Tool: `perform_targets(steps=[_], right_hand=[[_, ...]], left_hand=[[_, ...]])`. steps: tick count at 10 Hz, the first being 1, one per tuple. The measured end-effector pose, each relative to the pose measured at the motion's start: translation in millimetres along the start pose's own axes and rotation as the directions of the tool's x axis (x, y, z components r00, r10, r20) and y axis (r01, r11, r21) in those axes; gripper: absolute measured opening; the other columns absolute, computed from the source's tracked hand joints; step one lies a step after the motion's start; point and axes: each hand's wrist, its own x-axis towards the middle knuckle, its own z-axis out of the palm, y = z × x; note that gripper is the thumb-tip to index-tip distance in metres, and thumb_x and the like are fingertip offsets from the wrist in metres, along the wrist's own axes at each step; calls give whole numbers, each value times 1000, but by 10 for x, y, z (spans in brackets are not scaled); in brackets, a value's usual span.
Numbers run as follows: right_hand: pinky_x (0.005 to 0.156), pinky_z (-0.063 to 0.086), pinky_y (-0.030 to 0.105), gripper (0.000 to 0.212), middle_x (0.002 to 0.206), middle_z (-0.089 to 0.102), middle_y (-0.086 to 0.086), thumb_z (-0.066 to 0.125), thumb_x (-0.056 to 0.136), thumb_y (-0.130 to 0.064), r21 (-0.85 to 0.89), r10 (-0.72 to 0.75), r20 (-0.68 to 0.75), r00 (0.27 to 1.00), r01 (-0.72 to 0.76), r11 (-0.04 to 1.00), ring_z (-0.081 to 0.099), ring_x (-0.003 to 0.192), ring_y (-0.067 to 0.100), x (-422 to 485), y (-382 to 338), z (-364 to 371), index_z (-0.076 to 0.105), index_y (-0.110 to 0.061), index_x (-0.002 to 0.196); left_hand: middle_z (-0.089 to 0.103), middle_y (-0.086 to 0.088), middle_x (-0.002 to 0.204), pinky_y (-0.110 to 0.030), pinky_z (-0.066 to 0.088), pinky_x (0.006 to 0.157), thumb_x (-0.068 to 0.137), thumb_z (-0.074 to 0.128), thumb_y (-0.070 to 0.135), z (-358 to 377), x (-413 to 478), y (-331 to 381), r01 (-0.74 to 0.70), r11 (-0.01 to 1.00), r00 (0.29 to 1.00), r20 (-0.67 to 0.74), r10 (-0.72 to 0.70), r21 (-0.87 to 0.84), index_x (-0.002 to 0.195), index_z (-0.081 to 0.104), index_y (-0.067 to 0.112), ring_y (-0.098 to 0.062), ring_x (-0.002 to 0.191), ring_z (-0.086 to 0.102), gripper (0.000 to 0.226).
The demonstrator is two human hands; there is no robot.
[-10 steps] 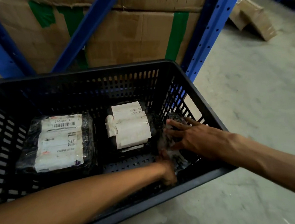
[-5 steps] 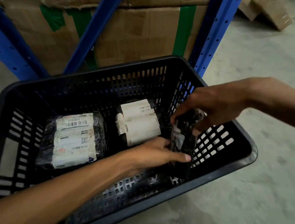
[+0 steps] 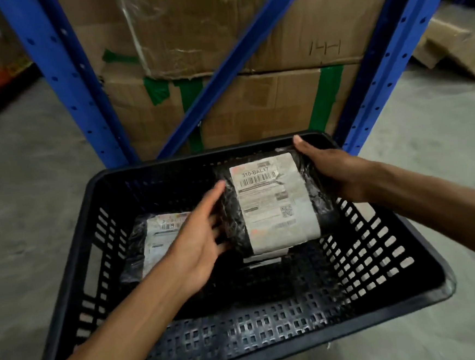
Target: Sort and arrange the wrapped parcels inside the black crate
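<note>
I take the black perforated plastic crate as my landmark; it sits on the grey concrete floor in front of a blue steel rack stacked with brown cardboard cartons.

Above the crate's far-right quarter I hold a black film-wrapped parcel with a large white shipping label, lifted clear of the crate floor. My right hand has its grip closed around the parcel's right edge, thumb over the top corner near the crate's far rim. My left hand lies flat and open-fingered against the parcel's left edge — pressing and steadying, as I judge it, not clasping. So the parcel sits squeezed between the two palms.

The parcel's long axis runs from the crate's far wall toward the near wall, label up and readable from my side. Right under its near end a white edge of another wrapped parcel shows on the crate floor; how much of it lies beneath I cannot tell. A second black-wrapped labelled parcel lies flat against the crate's left side, half hidden by my left wrist.

The coming move turns on that stacking relation — the held parcel hangs almost directly over the one in the crate's middle, its axis already matching, so a straight lowering looks enough. The right hand carries the load and is nearer the far wall; the slick film could slip.
</note>
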Motion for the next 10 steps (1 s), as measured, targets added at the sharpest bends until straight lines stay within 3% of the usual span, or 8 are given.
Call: perform_targets(steps=[1, 2, 3, 5, 7, 8, 9, 10], right_hand=[[89, 56, 38, 54, 109, 77, 11, 59, 88, -56, 65, 52, -21, 998, -51, 997, 72, 104, 30, 64, 93, 98, 71, -10, 113], [82, 60, 40, 33, 96, 80, 9, 68, 89, -33, 54, 41, 1, 999, -41, 998, 78, 88, 26, 74, 156, 113, 71, -8, 111], [69, 62, 37, 23, 98, 79, 13, 67, 91, -14, 53, 43, 15, 999, -44, 998, 78, 85, 26, 111, 228, 161, 69, -1, 110], [96, 54, 45, 39, 119, 70, 12, 62, 95, -23, -157, 20, 11, 1000, -18, 987, 69, 104, 29, 442, 507, 249, 55, -10, 131], [89, 50, 21, 42, 133, 60, 7, 47, 102, -30, -456, -73, 71, 995, 98, 884, 59, 110, 21, 584, 612, 270, 48, -14, 140], [109, 35, 29, 64, 150, 46, 11, 45, 101, -39, -755, -88, 78, 993, 117, 645, 47, 135, 28, 492, 513, 220, 22, -13, 154], [116, 26, 31, 81, 163, 24, 9, 44, 100, -45, -918, -65, 168, 984, 180, 353, 33, 146, 27, 164, 221, 192, -3, -15, 158], [119, 18, 27, 72, 166, 13, -6, 44, 96, -54, -932, -123, 315, 941, 331, 146, 23, 150, 15, -406, -59, 102, 9, -34, 156]], left_hand=[[75, -2, 122, -36, 50, 105, 90, 71, 25, 78, 176, -28, -132, 956, 982, -95, 162, 263, 133, 64, 16, -16, 111, 71, 45], [65, -3, 137, -40, 49, 107, 85, 76, 28, 89, 393, -71, -129, 946, 959, -207, 196, 299, 154, 37, 18, -20, 118, 67, 81], [72, -2, 126, -40, 55, 100, 82, 75, 34, 122, 582, -161, -131, 915, 924, -287, 252, 381, 140, 57, 19, -21, 110, 71, 63], [68, -8, 123, -39, 56, 93, 87, 69, 39, 93, 924, -412, 51, 860, 891, -412, 190, 507, 124, 63, 9, -27, 109, 66, 48], [53, -7, 149, -40, 48, 108, 85, 63, 53, 46, 1009, -478, 100, 826, 925, -357, 128, 555, 151, 41, 15, -29, 134, 54, 79], [44, -4, 157, -40, 42, 113, 83, 61, 50, -23, 877, -376, 111, 809, 957, -280, 69, 577, 156, 32, 18, -27, 140, 46, 84], [40, -1, 156, -22, 33, 105, 94, 56, 36, -29, 622, -58, 89, 731, 981, -188, 55, 676, 155, 32, 16, -22, 143, 40, 69], [40, -1, 158, -22, 36, 106, 95, 55, 40, -53, 129, 268, 50, 640, 983, -150, 104, 766, 154, 37, 23, -19, 143, 41, 64]])
